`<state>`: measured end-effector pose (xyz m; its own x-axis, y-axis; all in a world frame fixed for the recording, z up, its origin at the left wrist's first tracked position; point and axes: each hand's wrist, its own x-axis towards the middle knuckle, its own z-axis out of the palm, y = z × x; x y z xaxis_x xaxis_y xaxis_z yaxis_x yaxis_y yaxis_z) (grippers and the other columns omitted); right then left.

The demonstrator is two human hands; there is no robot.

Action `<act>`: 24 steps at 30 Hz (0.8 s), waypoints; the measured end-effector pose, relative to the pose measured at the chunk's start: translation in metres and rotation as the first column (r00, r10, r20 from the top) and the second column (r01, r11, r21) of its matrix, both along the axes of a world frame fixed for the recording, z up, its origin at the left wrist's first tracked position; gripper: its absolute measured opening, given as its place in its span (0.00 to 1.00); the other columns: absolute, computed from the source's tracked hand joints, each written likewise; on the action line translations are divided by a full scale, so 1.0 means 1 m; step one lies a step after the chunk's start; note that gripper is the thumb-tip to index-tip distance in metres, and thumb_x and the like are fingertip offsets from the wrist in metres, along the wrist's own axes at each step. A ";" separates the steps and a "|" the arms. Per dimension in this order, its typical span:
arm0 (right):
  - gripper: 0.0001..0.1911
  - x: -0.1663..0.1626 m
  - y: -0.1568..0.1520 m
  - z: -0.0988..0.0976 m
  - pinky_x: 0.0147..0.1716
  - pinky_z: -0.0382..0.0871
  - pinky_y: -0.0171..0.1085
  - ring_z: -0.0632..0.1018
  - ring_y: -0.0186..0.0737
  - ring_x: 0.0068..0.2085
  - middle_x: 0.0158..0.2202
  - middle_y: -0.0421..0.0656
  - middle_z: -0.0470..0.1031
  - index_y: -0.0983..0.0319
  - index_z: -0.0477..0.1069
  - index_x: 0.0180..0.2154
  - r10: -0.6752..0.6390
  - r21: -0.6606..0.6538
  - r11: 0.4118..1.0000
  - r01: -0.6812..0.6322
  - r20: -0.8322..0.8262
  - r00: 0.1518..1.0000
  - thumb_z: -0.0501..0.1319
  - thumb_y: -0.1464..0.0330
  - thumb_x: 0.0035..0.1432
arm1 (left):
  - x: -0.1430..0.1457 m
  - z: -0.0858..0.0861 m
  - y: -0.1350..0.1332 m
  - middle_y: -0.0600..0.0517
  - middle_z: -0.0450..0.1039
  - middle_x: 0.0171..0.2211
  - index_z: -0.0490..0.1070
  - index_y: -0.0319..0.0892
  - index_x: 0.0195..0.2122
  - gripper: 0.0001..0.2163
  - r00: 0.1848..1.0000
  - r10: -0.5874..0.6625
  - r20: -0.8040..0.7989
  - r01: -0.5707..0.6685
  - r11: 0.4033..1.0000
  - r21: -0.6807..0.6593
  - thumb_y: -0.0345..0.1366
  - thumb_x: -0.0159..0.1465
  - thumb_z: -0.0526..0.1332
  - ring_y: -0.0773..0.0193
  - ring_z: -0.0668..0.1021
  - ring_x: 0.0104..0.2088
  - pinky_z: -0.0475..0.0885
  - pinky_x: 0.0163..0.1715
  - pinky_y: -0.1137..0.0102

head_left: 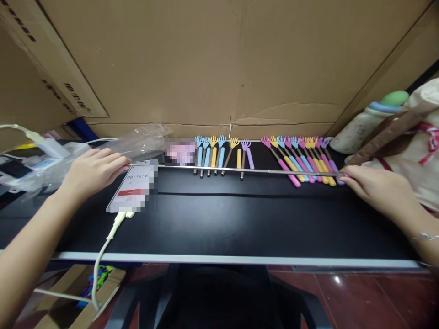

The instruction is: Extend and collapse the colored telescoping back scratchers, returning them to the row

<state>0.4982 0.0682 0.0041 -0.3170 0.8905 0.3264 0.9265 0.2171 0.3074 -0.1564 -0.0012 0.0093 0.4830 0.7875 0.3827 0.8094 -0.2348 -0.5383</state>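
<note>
A thin metal telescopic rod (240, 170) stretches across the black table (219, 219), fully drawn out. My left hand (94, 169) pinches its left end, and my right hand (372, 185) grips its right end at a pink handle tip. Behind the rod lie two rows of small hand-shaped back scratchers with coloured handles: a left group (219, 155) and a tighter right group (303, 160).
A phone (132, 192) showing a timer lies near my left hand, with a white cable (103, 256) running off the table's front edge. Clear plastic bags (137, 141) sit at the left. A bottle (363, 128) and a cloth bag (418, 137) stand at the right. Cardboard walls the back.
</note>
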 end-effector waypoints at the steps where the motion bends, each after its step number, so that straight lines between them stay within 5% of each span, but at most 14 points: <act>1: 0.12 0.000 -0.001 0.001 0.27 0.58 0.37 0.76 0.45 0.35 0.36 0.51 0.79 0.59 0.71 0.36 -0.011 -0.034 0.999 0.011 0.016 1.000 0.52 0.61 0.64 | 0.000 -0.002 -0.001 0.52 0.77 0.32 0.70 0.46 0.37 0.13 1.000 -0.002 0.007 0.002 1.000 -0.003 0.39 0.72 0.47 0.58 0.73 0.37 0.63 0.35 0.67; 9: 0.14 -0.021 0.003 0.004 0.33 0.63 0.39 0.77 0.47 0.35 0.38 0.55 0.79 0.62 0.73 0.40 0.114 -0.042 0.993 -0.114 0.006 0.993 0.51 0.64 0.65 | 0.012 -0.007 0.006 0.52 0.78 0.33 0.70 0.47 0.40 0.14 0.999 -0.030 0.034 0.032 0.997 -0.075 0.35 0.71 0.45 0.58 0.73 0.37 0.62 0.36 0.66; 19: 0.19 -0.181 -0.036 0.000 0.24 0.46 0.36 0.70 0.35 0.24 0.25 0.41 0.73 0.60 0.71 0.32 0.473 0.106 0.874 -0.474 0.041 0.880 0.47 0.63 0.70 | 0.181 -0.005 0.000 0.51 0.74 0.24 0.70 0.43 0.32 0.08 0.952 -0.274 0.139 0.287 0.955 -0.080 0.28 0.66 0.54 0.60 0.77 0.26 0.59 0.25 0.67; 24: 0.16 -0.202 -0.048 -0.007 0.23 0.46 0.36 0.69 0.34 0.22 0.23 0.41 0.72 0.60 0.71 0.34 0.512 0.052 0.857 -0.512 0.019 0.859 0.48 0.65 0.70 | 0.209 -0.007 -0.005 0.53 0.74 0.23 0.69 0.43 0.34 0.05 0.938 -0.304 0.170 0.327 0.935 -0.134 0.29 0.67 0.56 0.61 0.77 0.23 0.57 0.22 0.68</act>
